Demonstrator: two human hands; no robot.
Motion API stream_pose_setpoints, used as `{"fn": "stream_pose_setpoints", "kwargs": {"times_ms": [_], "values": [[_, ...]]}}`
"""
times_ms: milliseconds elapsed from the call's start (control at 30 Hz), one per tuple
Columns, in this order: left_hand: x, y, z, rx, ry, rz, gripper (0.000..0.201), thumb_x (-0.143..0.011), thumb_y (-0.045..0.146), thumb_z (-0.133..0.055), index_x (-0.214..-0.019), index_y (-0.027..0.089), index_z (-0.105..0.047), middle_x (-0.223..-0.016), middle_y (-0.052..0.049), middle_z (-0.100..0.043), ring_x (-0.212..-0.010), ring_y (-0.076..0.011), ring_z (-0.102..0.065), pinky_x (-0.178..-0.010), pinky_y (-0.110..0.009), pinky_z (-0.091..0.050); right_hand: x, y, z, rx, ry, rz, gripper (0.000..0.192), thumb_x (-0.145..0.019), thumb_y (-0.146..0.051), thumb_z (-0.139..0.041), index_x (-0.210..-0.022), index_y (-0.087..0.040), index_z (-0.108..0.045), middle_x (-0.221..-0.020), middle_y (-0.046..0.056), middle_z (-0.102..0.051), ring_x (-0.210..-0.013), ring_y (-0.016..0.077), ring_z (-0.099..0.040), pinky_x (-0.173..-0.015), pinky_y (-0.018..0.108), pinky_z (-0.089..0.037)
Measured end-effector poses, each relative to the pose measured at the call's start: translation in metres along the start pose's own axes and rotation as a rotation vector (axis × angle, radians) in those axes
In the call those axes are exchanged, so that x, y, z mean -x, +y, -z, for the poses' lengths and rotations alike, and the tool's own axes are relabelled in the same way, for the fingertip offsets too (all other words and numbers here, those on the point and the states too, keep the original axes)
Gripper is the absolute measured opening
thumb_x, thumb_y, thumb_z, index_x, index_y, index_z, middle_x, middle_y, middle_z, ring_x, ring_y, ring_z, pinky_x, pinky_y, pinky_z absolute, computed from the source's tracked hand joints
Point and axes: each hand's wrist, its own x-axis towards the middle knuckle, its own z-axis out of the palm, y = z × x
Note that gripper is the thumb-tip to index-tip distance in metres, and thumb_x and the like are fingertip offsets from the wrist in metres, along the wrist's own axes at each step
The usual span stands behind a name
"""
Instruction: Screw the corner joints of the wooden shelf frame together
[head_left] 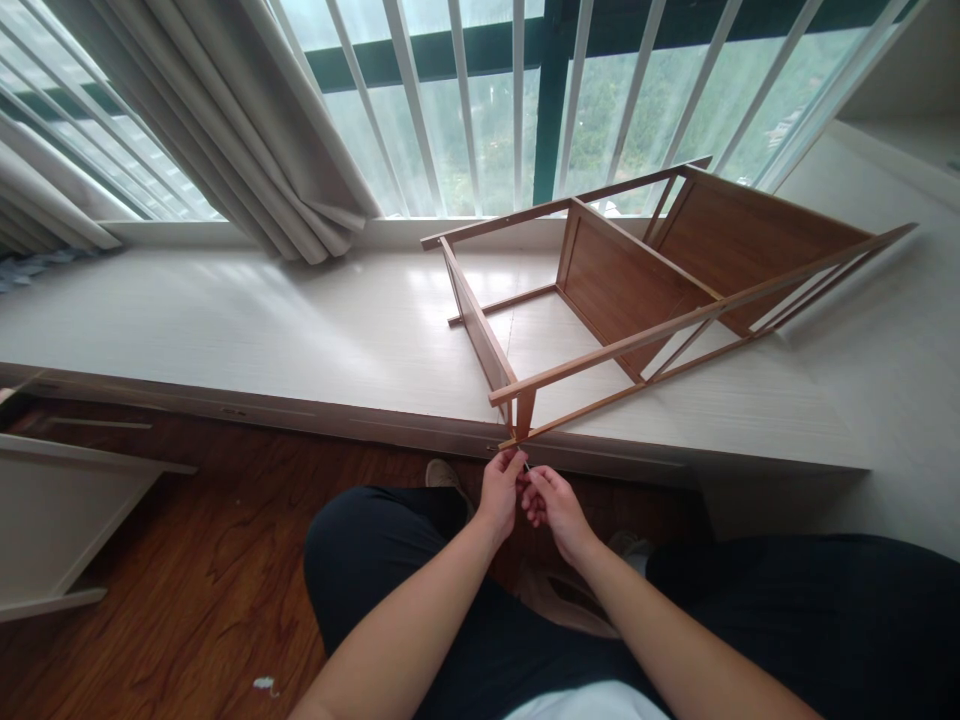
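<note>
A brown wooden shelf rack lies on its side on the pale window ledge, with one leg end reaching just past the ledge's front edge. Right below that leg end, the fingers of my left hand are pinched together. What they hold, if anything, is hidden. Close beside it, my right hand has its thumb and fingers closed on a thin dark metal rod. Its tip points at the left fingertips and the leg end. The rod is too small to tell its exact kind.
The ledge runs along a barred window with grey curtains. A white panel-like piece of furniture stands at the left on the wooden floor. A white scrap lies there. A wall bounds the right.
</note>
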Motion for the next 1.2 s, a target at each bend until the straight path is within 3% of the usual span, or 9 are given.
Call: {"fn": "stream_pose_setpoints", "kwargs": {"times_ms": [133, 233, 800, 1200], "values": [[-0.0012, -0.0008, 0.0003, -0.01, -0.008, -0.006, 0.042, -0.066, 0.043, -0.086, -0.079, 0.014, -0.059, -0.06, 0.006, -0.049, -0.051, -0.0055, -0.043, -0.048, -0.018, -0.033, -0.0018, 0.0006, 0.0022, 0.195, 0.021, 0.163, 0.042, -0.086, -0.06, -0.062, -0.08, -0.018, -0.062, -0.053, -0.003, -0.056, -0.044, 0.0099, -0.047, -0.041, 0.02, -0.035], [-0.002, -0.0017, -0.0003, 0.028, -0.019, 0.009, 0.043, -0.066, 0.042, -0.087, -0.079, 0.015, -0.056, -0.058, 0.008, -0.047, -0.048, -0.0046, -0.04, -0.046, -0.017, -0.031, -0.0032, 0.0005, 0.0017, 0.216, -0.004, 0.187, 0.044, -0.088, -0.061, -0.058, -0.078, -0.018, -0.062, -0.053, -0.002, -0.056, -0.044, 0.0106, -0.048, -0.042, 0.021, -0.035], [0.0046, 0.0023, -0.0018, -0.041, -0.065, 0.074, 0.044, -0.07, 0.052, -0.081, -0.085, 0.02, -0.054, -0.048, 0.01, -0.047, -0.026, -0.0067, -0.036, -0.026, -0.018, -0.023, 0.0002, -0.0003, -0.0041, -0.235, -0.125, -0.093, 0.039, -0.081, -0.056, -0.07, -0.085, -0.018, -0.062, -0.059, 0.0, -0.062, -0.045, 0.0105, -0.051, -0.041, 0.02, -0.036], [0.007, 0.0051, -0.0024, -0.053, -0.015, 0.056, 0.049, -0.065, 0.054, -0.083, -0.083, 0.018, -0.056, -0.052, 0.009, -0.049, -0.028, -0.0054, -0.037, -0.027, -0.018, -0.023, 0.0017, -0.0037, -0.0015, -0.287, -0.162, -0.183, 0.035, -0.079, -0.051, -0.074, -0.088, -0.018, -0.062, -0.062, -0.001, -0.062, -0.047, 0.01, -0.05, -0.043, 0.02, -0.035]]}}
